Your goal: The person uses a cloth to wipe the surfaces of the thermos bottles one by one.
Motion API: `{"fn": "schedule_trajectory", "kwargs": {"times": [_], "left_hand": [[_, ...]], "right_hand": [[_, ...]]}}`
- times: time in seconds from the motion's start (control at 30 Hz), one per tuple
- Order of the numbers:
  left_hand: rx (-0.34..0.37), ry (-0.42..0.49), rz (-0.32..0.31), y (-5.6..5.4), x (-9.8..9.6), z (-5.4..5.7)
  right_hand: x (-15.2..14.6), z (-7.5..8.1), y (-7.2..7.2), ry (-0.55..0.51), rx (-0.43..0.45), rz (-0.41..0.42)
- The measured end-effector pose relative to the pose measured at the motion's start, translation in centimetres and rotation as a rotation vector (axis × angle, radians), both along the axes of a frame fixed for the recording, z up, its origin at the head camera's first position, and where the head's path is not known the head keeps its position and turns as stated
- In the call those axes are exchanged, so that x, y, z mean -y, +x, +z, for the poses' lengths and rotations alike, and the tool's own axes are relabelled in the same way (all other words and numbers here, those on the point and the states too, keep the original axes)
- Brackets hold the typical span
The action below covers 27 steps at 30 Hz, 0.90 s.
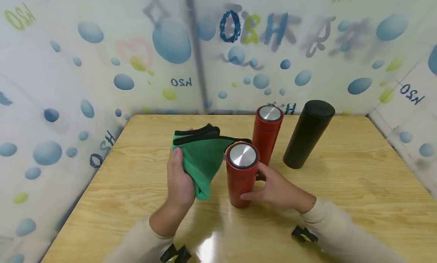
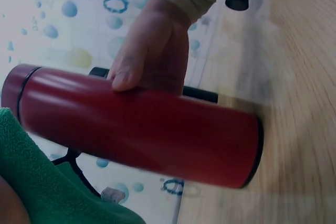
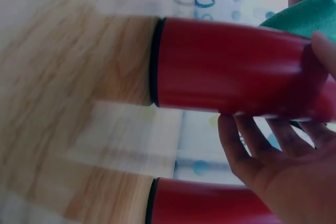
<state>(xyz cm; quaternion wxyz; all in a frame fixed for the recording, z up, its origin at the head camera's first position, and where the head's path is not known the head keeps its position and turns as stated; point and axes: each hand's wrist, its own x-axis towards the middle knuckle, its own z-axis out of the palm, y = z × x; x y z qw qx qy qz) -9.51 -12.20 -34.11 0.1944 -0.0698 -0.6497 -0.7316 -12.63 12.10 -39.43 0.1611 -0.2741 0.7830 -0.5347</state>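
Observation:
My left hand (image 1: pixel 180 179) holds a folded green cloth (image 1: pixel 205 158) with black edging, thumb on its near side. The cloth's fuzzy surface (image 2: pixel 31 171) shows in the left wrist view. My right hand (image 1: pixel 278 187) grips a red thermos flask (image 1: pixel 240 183) with a silver-topped lid, thumb on the near side and fingers behind. The flask stands nearly upright beside the cloth, its base close to the table. In the right wrist view the fingers (image 3: pixel 252 140) curl against the flask's side. The cloth's upper edge overlaps the lid in the head view.
A second red flask (image 1: pixel 268 132) stands just behind the gripped one. To its right is a black flask (image 1: pixel 307 134). The wooden table (image 1: pixel 341 187) meets a wall (image 1: pixel 218 73) printed with blue and green bubbles along its back edge.

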Motion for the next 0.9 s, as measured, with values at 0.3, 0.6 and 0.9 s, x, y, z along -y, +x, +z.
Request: {"fn": "schedule_trajectory", "kwargs": {"times": [0.3,0.6,0.9], "left_hand": [[-0.121,0.043,-0.145,-1.1,-4.7,-1.0],[-0.117,-0.036,-0.179,-0.6,-5.6,-1.9],[-0.094,-0.033,-0.249,-0.5,-6.2,-2.9]], "right_hand": [[-0.6,-0.6,0.1,-0.014,-0.014,0.007],[-0.1,-1.1,0.0,-0.009,-0.041,0.030],[-0.4,-1.2,0.0,-0.009,-0.077,0.001]]}}
